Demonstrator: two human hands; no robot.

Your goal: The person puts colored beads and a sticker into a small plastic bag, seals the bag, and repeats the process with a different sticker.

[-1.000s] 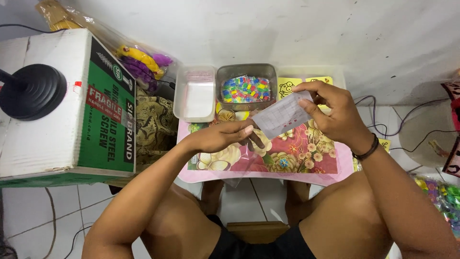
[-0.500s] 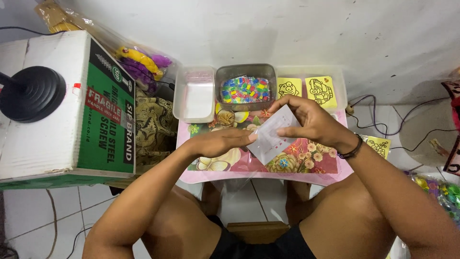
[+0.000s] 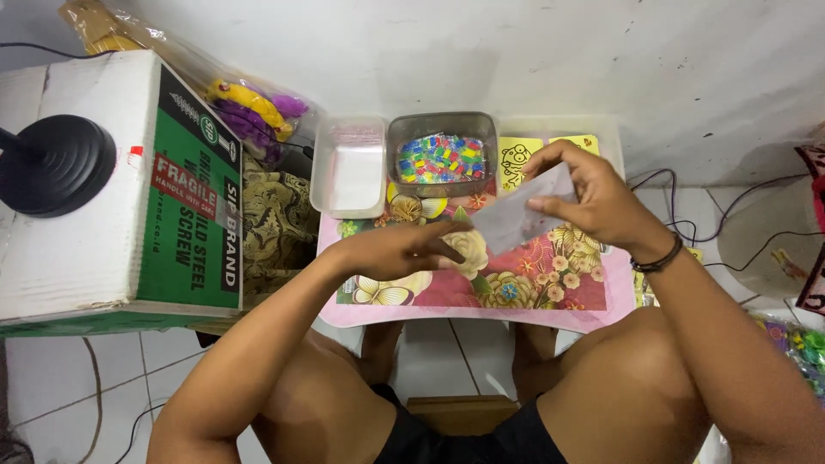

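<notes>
Fingers of the right hand [image 3: 601,202] pinch a small translucent plastic bag [image 3: 522,214] above the flowered pink table [image 3: 550,296], the left hand [image 3: 404,249] rests loosely curled just beside it, near the grey tray of coloured beads [image 3: 442,156].

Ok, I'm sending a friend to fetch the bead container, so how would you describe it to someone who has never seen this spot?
Find the small table with the pink flowered top. Along its far edge, by the wall, two containers stand side by side. The bead container is the grey one on the right, full of small multicoloured beads; the white container beside it holds none.
</notes>
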